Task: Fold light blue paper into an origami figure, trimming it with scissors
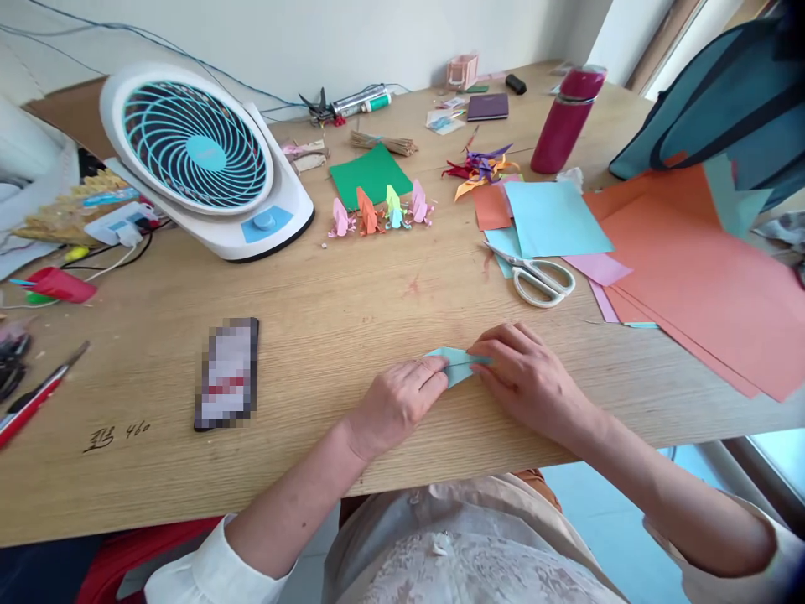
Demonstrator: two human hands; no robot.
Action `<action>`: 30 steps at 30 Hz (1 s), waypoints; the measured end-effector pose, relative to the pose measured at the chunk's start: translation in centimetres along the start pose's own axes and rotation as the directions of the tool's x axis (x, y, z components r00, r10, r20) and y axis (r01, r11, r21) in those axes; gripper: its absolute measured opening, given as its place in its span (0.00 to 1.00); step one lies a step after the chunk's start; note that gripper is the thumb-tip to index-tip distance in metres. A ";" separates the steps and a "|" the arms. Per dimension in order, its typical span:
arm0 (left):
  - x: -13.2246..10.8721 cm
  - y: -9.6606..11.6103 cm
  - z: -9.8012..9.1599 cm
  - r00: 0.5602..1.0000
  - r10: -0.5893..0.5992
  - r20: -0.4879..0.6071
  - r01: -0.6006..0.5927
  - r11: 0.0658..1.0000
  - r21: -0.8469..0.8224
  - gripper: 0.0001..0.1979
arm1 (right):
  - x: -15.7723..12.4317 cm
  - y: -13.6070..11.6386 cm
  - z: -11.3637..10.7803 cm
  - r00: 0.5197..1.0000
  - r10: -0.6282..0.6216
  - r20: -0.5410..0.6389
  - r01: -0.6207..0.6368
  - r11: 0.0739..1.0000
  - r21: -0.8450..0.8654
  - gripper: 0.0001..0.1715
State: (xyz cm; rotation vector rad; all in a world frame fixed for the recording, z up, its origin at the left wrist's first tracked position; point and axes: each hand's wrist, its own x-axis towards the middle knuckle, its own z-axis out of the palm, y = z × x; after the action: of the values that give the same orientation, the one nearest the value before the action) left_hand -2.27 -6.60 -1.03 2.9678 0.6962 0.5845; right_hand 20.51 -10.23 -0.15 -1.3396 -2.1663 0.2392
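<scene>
A small folded piece of light blue paper (pixel 458 366) lies on the wooden table (pixel 352 302) near its front edge. My left hand (pixel 399 401) pinches its left end, with the fingers curled. My right hand (pixel 527 375) presses its fingertips together on the paper's right end. Most of the paper is covered by both hands.
Scissors (pixel 541 278) lie just beyond my right hand, beside sheets of blue (pixel 553 218), pink and orange paper (pixel 698 268). Small folded paper figures (pixel 381 210) stand mid-table by a green sheet. A fan (pixel 201 159), a phone (pixel 227 373) and a red bottle (pixel 566 117) also stand here.
</scene>
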 end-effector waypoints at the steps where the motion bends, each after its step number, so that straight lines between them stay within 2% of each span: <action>1: 0.0 0.0 0.0 1.000 0.005 -0.016 -0.005 1.000 0.002 0.09 | -0.2 0.0 -0.2 0.998 -0.068 0.002 0.068 0.997 -0.026 0.12; 5: 0.1 -0.1 -0.1 0.997 0.026 -0.072 -0.026 1.000 0.004 0.07 | -0.4 -0.2 -0.5 0.940 -0.329 0.095 0.340 0.926 -0.162 0.15; 8: 0.1 0.0 -0.1 0.997 0.022 -0.074 -0.022 1.000 0.003 0.07 | -0.1 0.0 -0.5 0.903 -0.395 0.168 0.423 0.887 -0.185 0.15; 14: -0.2 0.3 -0.1 1.000 0.018 -0.016 -0.018 1.000 0.016 0.14 | 0.4 0.7 -0.6 0.888 -0.423 0.181 0.449 0.882 -0.144 0.16; 21: 0.8 0.8 -0.3 0.998 -0.030 -0.058 0.030 1.000 -0.011 0.07 | 1.0 1.0 -0.9 0.843 -0.500 0.201 0.534 0.824 -0.190 0.14; 26: 1.0 1.0 -0.2 0.996 -0.008 -0.088 0.013 0.999 0.051 0.05 | 0.7 1.4 -0.6 0.865 -0.479 0.148 0.499 0.850 -0.165 0.13; 30: 0.9 1.0 -0.2 0.994 0.034 -0.108 -0.025 0.996 0.083 0.05 | 0.6 1.4 -0.8 0.876 -0.453 0.165 0.475 0.868 -0.142 0.16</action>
State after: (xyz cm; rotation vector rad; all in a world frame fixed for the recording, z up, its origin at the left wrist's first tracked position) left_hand -1.19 -7.13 -0.39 3.0449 0.7019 0.7431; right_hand 21.82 -9.12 0.10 -0.8616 -2.5932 -0.0658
